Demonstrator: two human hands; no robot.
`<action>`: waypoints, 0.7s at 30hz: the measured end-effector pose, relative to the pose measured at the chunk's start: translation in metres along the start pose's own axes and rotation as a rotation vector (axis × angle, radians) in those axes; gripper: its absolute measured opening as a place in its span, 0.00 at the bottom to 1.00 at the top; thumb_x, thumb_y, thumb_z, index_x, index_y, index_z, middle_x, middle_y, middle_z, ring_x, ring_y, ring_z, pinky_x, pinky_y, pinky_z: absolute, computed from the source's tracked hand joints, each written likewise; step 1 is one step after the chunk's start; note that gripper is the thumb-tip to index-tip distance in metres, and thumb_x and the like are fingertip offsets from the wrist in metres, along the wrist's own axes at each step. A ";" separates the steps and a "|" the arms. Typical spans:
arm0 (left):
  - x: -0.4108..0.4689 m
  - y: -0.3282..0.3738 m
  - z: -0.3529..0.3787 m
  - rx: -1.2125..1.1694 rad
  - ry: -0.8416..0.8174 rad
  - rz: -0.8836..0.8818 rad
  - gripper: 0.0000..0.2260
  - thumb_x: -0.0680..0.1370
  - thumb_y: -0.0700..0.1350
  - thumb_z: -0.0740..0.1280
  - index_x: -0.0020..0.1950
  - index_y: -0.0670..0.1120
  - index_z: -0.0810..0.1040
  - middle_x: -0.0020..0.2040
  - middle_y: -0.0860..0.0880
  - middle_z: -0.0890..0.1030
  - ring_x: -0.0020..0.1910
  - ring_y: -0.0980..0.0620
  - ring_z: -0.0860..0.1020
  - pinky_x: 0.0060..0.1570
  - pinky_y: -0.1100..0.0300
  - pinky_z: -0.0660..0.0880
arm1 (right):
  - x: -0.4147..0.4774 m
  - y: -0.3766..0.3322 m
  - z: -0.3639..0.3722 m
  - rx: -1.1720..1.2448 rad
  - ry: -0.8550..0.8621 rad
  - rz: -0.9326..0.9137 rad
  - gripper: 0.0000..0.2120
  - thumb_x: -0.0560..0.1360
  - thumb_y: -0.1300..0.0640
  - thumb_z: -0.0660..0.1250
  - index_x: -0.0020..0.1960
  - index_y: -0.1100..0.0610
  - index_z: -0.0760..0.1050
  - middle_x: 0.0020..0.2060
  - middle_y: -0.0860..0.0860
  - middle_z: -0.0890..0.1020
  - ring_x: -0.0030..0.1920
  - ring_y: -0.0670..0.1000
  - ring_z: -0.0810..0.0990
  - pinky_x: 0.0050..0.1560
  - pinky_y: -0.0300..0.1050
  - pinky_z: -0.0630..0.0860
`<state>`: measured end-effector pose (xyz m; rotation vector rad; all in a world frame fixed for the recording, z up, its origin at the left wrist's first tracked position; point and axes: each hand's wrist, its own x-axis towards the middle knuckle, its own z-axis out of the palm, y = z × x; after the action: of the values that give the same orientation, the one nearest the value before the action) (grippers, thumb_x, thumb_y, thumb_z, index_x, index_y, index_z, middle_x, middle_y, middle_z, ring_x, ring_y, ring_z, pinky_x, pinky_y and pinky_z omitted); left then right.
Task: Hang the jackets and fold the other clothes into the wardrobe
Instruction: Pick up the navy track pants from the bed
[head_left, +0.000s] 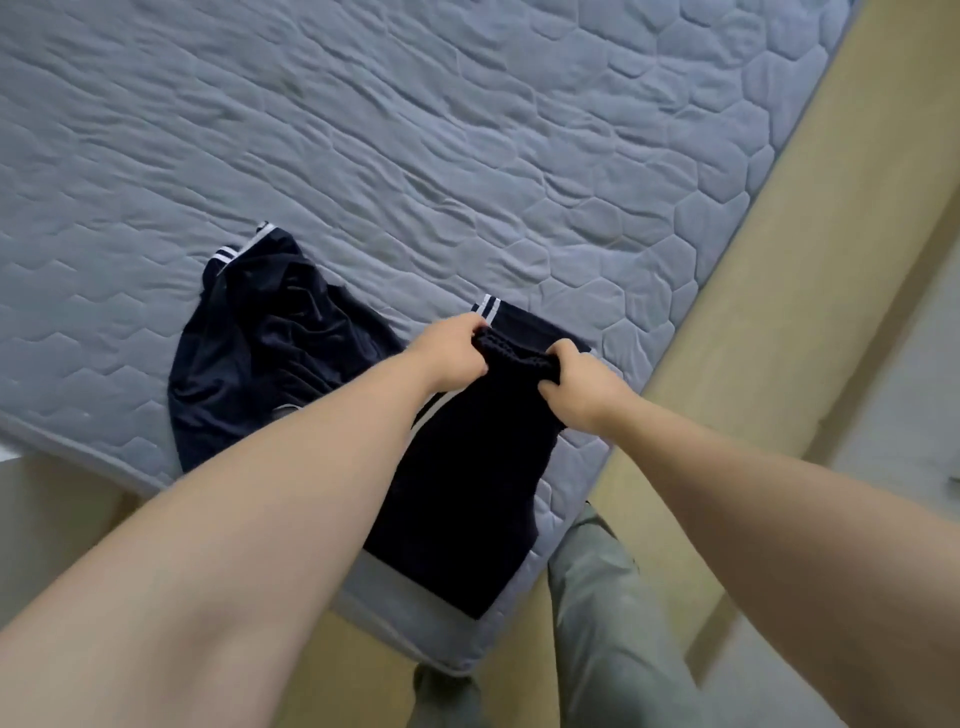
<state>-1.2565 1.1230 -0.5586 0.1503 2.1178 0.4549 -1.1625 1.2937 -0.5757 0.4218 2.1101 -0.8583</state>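
Your fingers (546, 387) are curled and pinching cloth on both sides. Your left hand (448, 354) and right hand (583, 391) sit close together, each gripping one end of a bunched, ribbed band (514, 353) that looks like an elastic waist. The band belongs to dark navy shorts (467, 493), as far as the shape can be judged. They lie on the near corner of a mattress (467, 130), one end running back towards you to the mattress edge. A short part lies beyond your hands, ending in a hem with two white stripes.

The cloth looks thin, soft and very light, with a slight sheen, so it is likely to slip and to slump wherever it is not held. The gathered band is the firmest part and gives the surest hold. For folding, the two ends of the band and the striped hem corners seem the best places to grip. Nothing here looks fragile.

Just to the left, touching or nearly touching the shorts, lies a crumpled jersey (260, 353) in the same dark cloth, with striped white trim. It seems equally limp and is not yet folded.

No writing can be read. A small pale patch on the jersey's near edge may be a badge, but it is too small to tell.

Beyond the grey quilted mattress are a tan bed frame (779, 260) and your grey-green trouser legs (597, 597). No wardrobe is in view.
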 end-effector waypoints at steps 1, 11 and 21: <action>0.023 0.000 0.005 0.001 0.015 0.001 0.19 0.74 0.39 0.69 0.63 0.51 0.76 0.57 0.49 0.81 0.56 0.47 0.78 0.52 0.60 0.70 | 0.020 0.009 0.001 0.025 0.013 0.012 0.19 0.80 0.51 0.60 0.69 0.54 0.63 0.55 0.55 0.72 0.48 0.56 0.73 0.44 0.47 0.67; 0.146 -0.010 0.045 0.357 0.077 0.056 0.22 0.74 0.42 0.65 0.69 0.45 0.72 0.73 0.46 0.68 0.71 0.41 0.67 0.70 0.48 0.66 | 0.130 0.059 0.021 -0.160 0.046 0.075 0.24 0.75 0.46 0.65 0.69 0.51 0.65 0.65 0.56 0.67 0.66 0.61 0.67 0.61 0.56 0.67; 0.169 0.012 0.047 0.898 -0.187 0.095 0.22 0.74 0.46 0.65 0.68 0.48 0.69 0.63 0.43 0.67 0.64 0.40 0.69 0.58 0.47 0.70 | 0.164 0.045 0.020 -0.090 -0.144 0.063 0.30 0.70 0.47 0.72 0.66 0.56 0.65 0.61 0.57 0.72 0.58 0.59 0.73 0.46 0.49 0.71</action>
<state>-1.3130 1.1934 -0.7094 0.7712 1.9886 -0.4726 -1.2290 1.3128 -0.7318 0.3666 1.9839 -0.7327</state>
